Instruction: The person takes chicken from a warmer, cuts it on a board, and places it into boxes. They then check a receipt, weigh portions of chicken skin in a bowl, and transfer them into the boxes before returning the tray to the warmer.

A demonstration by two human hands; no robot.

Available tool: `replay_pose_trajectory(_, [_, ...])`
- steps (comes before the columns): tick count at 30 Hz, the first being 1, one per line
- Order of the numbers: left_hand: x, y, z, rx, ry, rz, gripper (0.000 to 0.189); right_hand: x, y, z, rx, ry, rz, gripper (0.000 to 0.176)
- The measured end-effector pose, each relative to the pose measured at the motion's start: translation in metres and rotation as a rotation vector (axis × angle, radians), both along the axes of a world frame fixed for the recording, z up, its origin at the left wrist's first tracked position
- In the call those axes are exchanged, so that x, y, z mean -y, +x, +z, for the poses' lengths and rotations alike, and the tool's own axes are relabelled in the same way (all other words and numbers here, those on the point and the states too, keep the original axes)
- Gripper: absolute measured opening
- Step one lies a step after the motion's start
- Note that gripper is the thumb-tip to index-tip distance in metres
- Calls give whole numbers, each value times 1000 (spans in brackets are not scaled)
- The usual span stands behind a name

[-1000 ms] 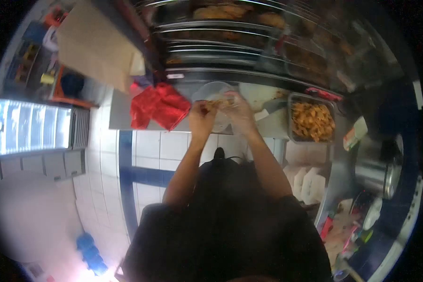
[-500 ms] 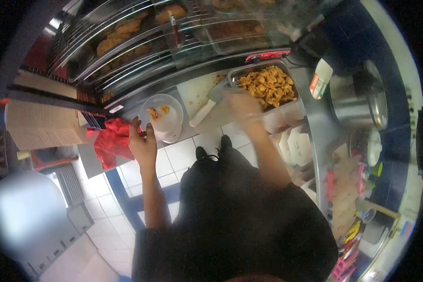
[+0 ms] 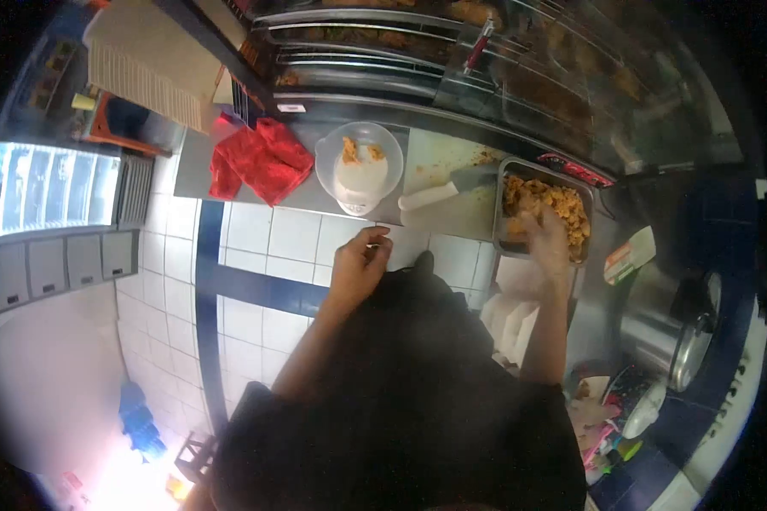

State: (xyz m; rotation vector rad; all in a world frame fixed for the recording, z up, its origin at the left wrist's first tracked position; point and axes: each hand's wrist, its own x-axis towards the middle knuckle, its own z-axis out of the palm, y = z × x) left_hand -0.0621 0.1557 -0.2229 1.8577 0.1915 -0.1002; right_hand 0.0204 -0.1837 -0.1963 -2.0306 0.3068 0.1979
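Observation:
My right hand (image 3: 547, 243) reaches into a metal tray (image 3: 497, 209) of browned, cooked-looking meat pieces (image 3: 571, 203). Its fingertips touch the pieces at the tray's near left side; blur and food hide how they are closed. My left hand (image 3: 362, 262) hovers in front of the counter edge, fingers loosely bent, with nothing visible in it. Beyond that hand, a clear bowl (image 3: 389, 175) with a few meat pieces (image 3: 351, 152) rests on a white kitchen scale (image 3: 358, 204). Between scale and tray, a wide-bladed knife with a white handle (image 3: 430, 197) lies on a cutting board (image 3: 430, 153).
A red cloth (image 3: 264, 160) lies left of the scale. Behind the counter stands a glass display case with wire racks (image 3: 358, 53). On the right are a white carton (image 3: 631, 255) and a large steel pot (image 3: 660, 328). White boxes (image 3: 511, 328) sit below the tray.
The view has swung, shifting the counter in frame. My right hand has moved from above the knife and tray edge into the meat pieces. My left hand has drawn back from beside the bowl.

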Motion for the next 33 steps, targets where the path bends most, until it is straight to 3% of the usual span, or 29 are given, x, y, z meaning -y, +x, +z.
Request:
replay_pose_trajectory(2, [-4, -6, -4, -53, 30, 17, 29, -40, 12, 12, 23, 291, 123, 33])
replay_pose_trajectory(4, [-7, -7, 2, -95, 22, -11, 28, -94, 37, 18, -66, 126, 341, 34])
replay_pose_trajectory(5, [-8, -8, 0, -91, 27, -28, 28, -121, 52, 10, -91, 254, 455, 34])
replay_pose_trajectory(6, [-8, -11, -6, -65, 22, -12, 28, -155, 63, -9, 264, -34, 497, 30])
replay_pose_trajectory(7, [-7, -13, -8, -37, 15, 4, 28, -179, 74, -14, 98, 93, 569, 30])
replay_pose_trajectory(9, [-9, -21, -4, -34, 22, 16, 27, -228, 94, -13, 21, 21, 666, 33])
replay_pose_trajectory(12, [-33, -26, -7, -17, 38, 147, 29, -261, 100, -23, 54, -47, 688, 29])
replay_pose_trajectory(14, [-59, -14, -11, 20, 199, 344, 31, -264, 102, -40, 318, 15, 813, 30])
replay_pose_trajectory(16, [-75, 14, 10, 406, 351, 390, 32, -258, 89, -11, 45, 12, 995, 32])
replay_pose_trajectory(17, [-75, 28, 15, 413, 293, 341, 32, -257, 88, -19, 34, 13, 1025, 32])
replay_pose_trajectory(19, [-85, 54, 12, 441, 234, 290, 32, -256, 91, -30, -46, 117, 954, 35])
replay_pose_trajectory(21, [-91, 78, -1, 409, 287, -25, 36, -250, 94, -29, 6, 123, 873, 36])
replay_pose_trajectory(23, [-89, 88, -14, 414, 260, -28, 31, -238, 97, -29, 87, 87, 789, 36])
replay_pose_trajectory(26, [-84, 95, -27, 379, 169, -31, 27, -218, 91, -28, -70, 239, 697, 34])
replay_pose_trajectory(28, [-81, 96, -34, 346, 103, -50, 27, -215, 80, 2, -151, 284, 752, 35])
replay_pose_trajectory(31, [-81, 98, -35, 131, -296, -107, 28, -210, 73, 4, -74, 206, 756, 37])
replay_pose_trajectory(32, [-77, 99, -33, 134, -295, -137, 28, -208, 72, -2, -63, 207, 728, 37])
replay_pose_trajectory(33, [-75, 101, -31, 9, -482, -58, 28, -210, 70, -6, -58, 308, 723, 37])
